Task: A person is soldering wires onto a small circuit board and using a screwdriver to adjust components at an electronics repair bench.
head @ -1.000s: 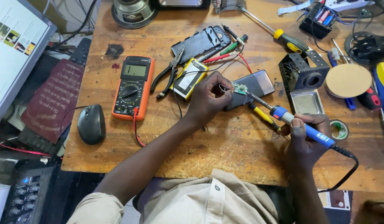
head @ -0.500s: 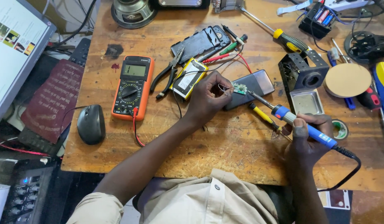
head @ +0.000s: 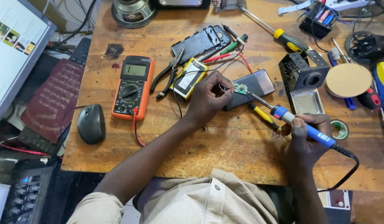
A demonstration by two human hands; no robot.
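Soldering is midway: right hand (head: 305,139) grips a blue soldering iron (head: 300,124), tip touching a small green circuit board (head: 241,88) atop a dark phone (head: 250,89). Left hand (head: 208,98) pinches thin wire (head: 223,88) beside the board; phone back cover (head: 199,40) lies detached.

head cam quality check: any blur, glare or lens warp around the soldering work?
Head view: sharp at centre, with no motion blur on the left hand, the small green circuit board or the soldering iron in the right hand. Light is even and diffuse, shadows soft. Mild sheen on the dark phone; the monitor at left is bright, nearly washed out. Table edges bow slightly, a wide-angle effect.
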